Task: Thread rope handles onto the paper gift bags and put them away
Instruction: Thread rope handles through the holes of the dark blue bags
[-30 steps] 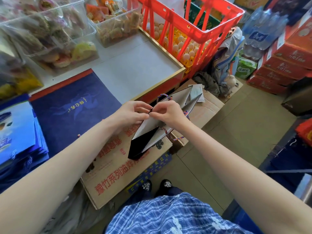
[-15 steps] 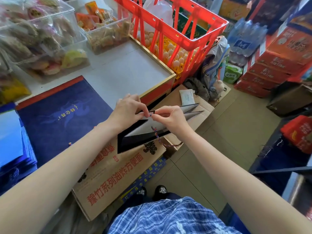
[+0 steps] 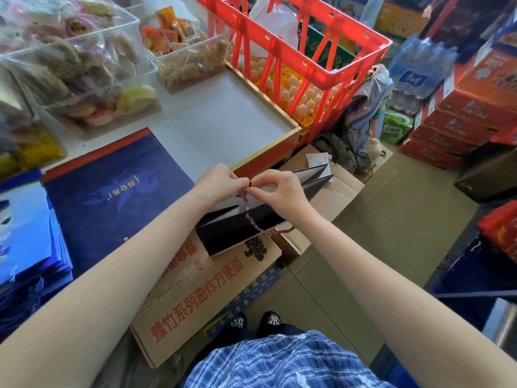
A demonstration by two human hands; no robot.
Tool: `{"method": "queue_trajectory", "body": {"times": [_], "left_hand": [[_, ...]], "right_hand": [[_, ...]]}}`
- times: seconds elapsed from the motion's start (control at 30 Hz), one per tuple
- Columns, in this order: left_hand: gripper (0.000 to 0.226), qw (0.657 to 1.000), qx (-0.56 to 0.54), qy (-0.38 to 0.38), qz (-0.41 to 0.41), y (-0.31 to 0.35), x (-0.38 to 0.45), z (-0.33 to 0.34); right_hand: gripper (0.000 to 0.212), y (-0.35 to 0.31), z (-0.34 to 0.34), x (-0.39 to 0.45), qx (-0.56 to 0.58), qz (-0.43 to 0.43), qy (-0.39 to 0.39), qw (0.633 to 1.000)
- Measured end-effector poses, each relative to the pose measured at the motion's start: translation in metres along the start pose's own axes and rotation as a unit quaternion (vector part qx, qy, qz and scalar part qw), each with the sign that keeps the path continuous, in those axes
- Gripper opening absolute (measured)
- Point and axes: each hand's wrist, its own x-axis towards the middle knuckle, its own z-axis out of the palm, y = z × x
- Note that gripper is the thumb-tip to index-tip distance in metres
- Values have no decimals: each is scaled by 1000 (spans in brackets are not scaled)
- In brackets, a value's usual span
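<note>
Dark navy paper, white on the inside: that is the folded gift bag (image 3: pixel 237 228) I hold in the air in front of me, above the brown cardboard carton with red lettering (image 3: pixel 195 289) and just off the near corner of the pale grey surface (image 3: pixel 218 127). My left hand (image 3: pixel 221 183) and my right hand (image 3: pixel 279 191) meet fingertip to fingertip at the bag's upper edge, both pinching the twisted red-and-blue rope handle (image 3: pixel 253 222) where it reaches the paper; neither is spread wide, the fingers are curled in tight on the cord. I judge this to be the threading step itself, feeding or knotting a rope end at a hole in the rim, though the hole is hidden behind my fingers and I cannot tell whether the end is through. The rest of the cord hangs down across the bag's dark face and trails off toward the right. The bag is flat, its long axis running from lower left, near me, to upper right, where its panels splay open toward the floor and a second carton. Next I would need to draw the cord through and secure it without tearing the paper, then do any holes left over. The flat navy bag with pale script (image 3: pixel 112 191) lying on the surface to my left looks like where finished ones go.
</note>
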Motion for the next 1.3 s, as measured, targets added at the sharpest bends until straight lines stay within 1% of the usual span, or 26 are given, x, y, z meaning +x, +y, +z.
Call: {"method": "queue_trajectory", "body": {"times": [0.07, 0.13, 0.2, 0.3, 0.37, 0.4, 0.47, 0.5, 0.6, 0.67, 0.73, 0.8, 0.87, 0.93, 1.0, 1.07, 1.13, 1.2, 1.27, 1.3], "left_hand": [[44, 999, -1, -35, -10, -3, 2, 0], [47, 996, -33, -75, -33, -5, 2, -1], [43, 989, -92, -106, -56, -7, 3, -3], [32, 973, -169, -144, -58, -15, 6, -5], [17, 967, -208, -131, -69, -19, 10, -4], [16, 964, -224, -116, -83, -19, 10, -4], [27, 959, -247, -91, -110, -18, 10, -3], [27, 958, -250, -78, -116, -17, 9, -3], [13, 963, -244, -30, -112, -13, 5, -2], [13, 967, -240, 2, -85, -12, 1, -1], [17, 976, -209, 48, -46, -12, -3, 1], [18, 986, -117, 118, 11, -13, -8, 6], [17, 979, -29, 185, 79, -18, -12, 11], [12, 958, 36, 230, 166, -24, -15, 15], [11, 918, 121, 265, 269, -33, -13, 18], [15, 877, 180, 290, 337, -42, -11, 19], [21, 851, 218, 308, 366, -49, -7, 18], [25, 835, 238, 324, 374, -53, -6, 15], [26, 831, 249, 339, 364, -53, -8, 14], [27, 840, 238, 337, 352, -52, -9, 14]], "right_hand": [[12, -4, -2, 2, 62, 43, 30, 997], [11, -7, -5, 4, 130, 79, 51, 987], [8, -9, -7, 3, 144, 80, 48, 985], [4, -11, -6, 1, 155, 80, 24, 984], [3, -11, -5, 0, 173, 90, 15, 981], [3, -12, -5, 0, 179, 95, 12, 979], [3, -13, -5, 1, 174, 104, 7, 979], [2, -14, -4, 3, 170, 111, 4, 979], [5, -17, -1, 6, 149, 120, 6, 981], [5, -17, 2, 8, 108, 122, 9, 987], [8, -17, 5, 11, 78, 129, 11, 988], [10, -16, 9, 14, 33, 126, 10, 991], [8, -16, 11, 16, -19, 106, 4, 994], [9, -17, 13, 17, -47, 94, 0, 994], [8, -17, 14, 16, -60, 91, -1, 994], [7, -18, 14, 16, -65, 91, -12, 994], [7, -18, 13, 18, -75, 85, -30, 993], [6, -17, 12, 20, -93, 80, -50, 991], [6, -17, 10, 21, -100, 79, -61, 990], [6, -17, 9, 21, -100, 77, -66, 990]]}}
